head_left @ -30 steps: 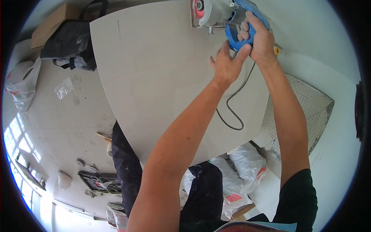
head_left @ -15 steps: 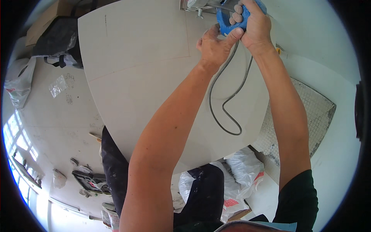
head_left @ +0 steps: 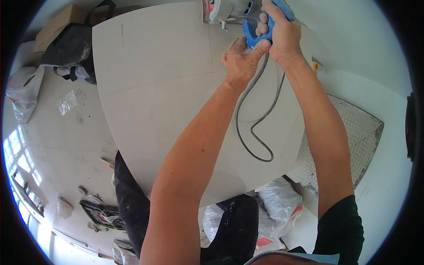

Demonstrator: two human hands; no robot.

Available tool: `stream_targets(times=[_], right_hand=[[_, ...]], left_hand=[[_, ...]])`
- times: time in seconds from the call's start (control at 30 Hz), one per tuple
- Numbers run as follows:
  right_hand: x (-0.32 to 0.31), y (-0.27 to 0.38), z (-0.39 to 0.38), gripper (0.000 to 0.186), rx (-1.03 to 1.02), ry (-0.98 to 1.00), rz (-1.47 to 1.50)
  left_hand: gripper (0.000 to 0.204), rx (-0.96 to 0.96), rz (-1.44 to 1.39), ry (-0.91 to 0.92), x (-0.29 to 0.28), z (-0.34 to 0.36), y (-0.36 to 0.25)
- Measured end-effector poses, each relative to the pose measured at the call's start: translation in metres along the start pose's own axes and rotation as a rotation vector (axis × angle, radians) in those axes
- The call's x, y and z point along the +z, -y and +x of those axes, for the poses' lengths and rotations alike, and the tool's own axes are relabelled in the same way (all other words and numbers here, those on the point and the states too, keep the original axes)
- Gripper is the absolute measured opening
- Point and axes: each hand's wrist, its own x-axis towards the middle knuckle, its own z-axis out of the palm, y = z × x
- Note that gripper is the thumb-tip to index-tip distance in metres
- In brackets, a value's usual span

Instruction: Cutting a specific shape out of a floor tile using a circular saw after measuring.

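A corded circular saw point(head_left: 254, 32) with a blue handle, a grey guard and a flat metal base plate with a wing nut rests at the far edge of a large pale slab point(head_left: 168, 115). Wrapped round its handle are the dusty fingers of my right hand point(head_left: 282, 37). My left hand point(head_left: 242, 62) grips the back end of the handle between thumb and fingers; its fingertips are partly hidden. From there a grey cord point(head_left: 238, 119) loops over the slab between my forearms. Thin red lines meet at a corner on the slab, just left of the saw. The blade is not visible.
White sacks point(head_left: 280, 198) lie by the slab's near edge, beside my legs. A mosaic-patterned panel point(head_left: 346, 137) leans at the right, near the white wall. On the left floor are a black bag point(head_left: 68, 46), a cardboard box point(head_left: 59, 26), a plastic bag point(head_left: 24, 92) and an open tool case point(head_left: 101, 214).
The view has shifted slightly, showing more of the saw's front and guard. Both hands keep their hold on the saw, and the cord's loop looks much the same.
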Motion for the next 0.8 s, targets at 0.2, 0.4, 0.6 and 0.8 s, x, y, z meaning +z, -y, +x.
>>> stream_targets(times=[0.2,0.4,0.6,0.8], right_hand=[[-0.003,-0.001,0.000,0.021,-0.058,0.101,0.008],[0.005,0.000,0.001,0.021,-0.015,0.020,-0.050],[0.008,0.003,0.002,0.020,-0.003,-0.024,-0.008],[0.010,-0.001,0.009,0.020,0.025,-0.026,0.004]], left_hand=[[0.072,0.022,0.001,0.012,-0.004,0.000,0.003],[0.070,-0.001,0.016,-0.015,-0.004,0.002,0.003],[0.068,-0.039,0.042,-0.027,-0.002,0.006,0.000],[0.067,-0.075,-0.036,-0.009,-0.005,0.008,0.000]])
